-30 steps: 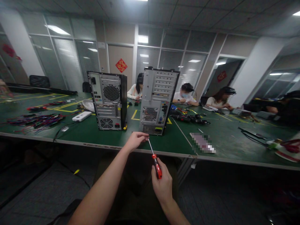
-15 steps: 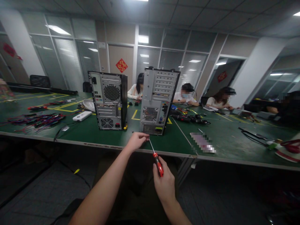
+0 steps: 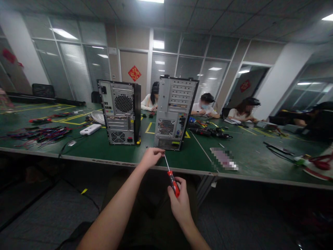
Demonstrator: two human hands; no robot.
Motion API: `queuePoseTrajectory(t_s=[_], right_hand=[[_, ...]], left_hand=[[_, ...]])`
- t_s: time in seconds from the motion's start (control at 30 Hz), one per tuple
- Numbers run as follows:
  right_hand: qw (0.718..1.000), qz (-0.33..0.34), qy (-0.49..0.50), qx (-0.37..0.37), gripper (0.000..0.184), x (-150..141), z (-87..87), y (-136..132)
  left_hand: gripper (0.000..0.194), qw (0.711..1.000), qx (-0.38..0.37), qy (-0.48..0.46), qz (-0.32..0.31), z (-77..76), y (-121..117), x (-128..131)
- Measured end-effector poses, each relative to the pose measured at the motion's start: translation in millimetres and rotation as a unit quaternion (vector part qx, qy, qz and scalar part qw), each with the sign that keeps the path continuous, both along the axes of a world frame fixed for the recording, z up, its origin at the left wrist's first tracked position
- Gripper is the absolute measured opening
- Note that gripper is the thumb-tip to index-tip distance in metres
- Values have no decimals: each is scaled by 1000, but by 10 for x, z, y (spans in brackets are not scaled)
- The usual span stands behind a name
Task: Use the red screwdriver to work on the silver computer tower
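Red-and-black screwdriver (image 3: 171,177) edges toward nine o'clock, right hand (image 3: 180,203) gripping. Left hand (image 3: 152,157) at its tip, can't tell its grasp.

Room is dimly lit by ceiling lights (image 3: 151,1), mirrored in glass partitions (image 3: 194,47). Area beneath table (image 3: 194,164) is sunk in shadow. Pillars (image 3: 22,52) are slanted by wide-angle distortion; side edges are softened; faces (image 3: 206,101) are pixelated.
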State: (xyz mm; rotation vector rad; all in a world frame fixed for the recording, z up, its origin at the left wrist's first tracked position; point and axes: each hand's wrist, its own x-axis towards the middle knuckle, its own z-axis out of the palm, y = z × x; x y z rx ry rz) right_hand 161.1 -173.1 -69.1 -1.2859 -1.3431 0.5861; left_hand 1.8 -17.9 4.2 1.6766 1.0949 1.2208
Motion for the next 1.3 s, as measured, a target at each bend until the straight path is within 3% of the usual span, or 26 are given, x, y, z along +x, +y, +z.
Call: queuePoseTrajectory(t_s=[0.33, 0.63, 0.83, 1.1, 1.3], right_hand=[[1000, 7, -29, -9, 36, -38, 31, -23], [991, -8, -132, 7, 25, -175, 333, 127], [981, -24, -192, 6, 22, -298, 485, 318], [978, -33, -201, 46, 29, -356, 316, 432], [983, -47, -149, 98, 41, -252, 261, 425]], left_hand=[[33, 997, -16, -69, -31, -57, 16, 7], [37, 981, -55, -185, -8, -106, 130, 21], [44, 964, -85, -253, 22, -40, 167, 20], [46, 958, -90, -271, 6, 25, 126, 9], [45, 961, -79, -264, 27, 6, 173, -30]])
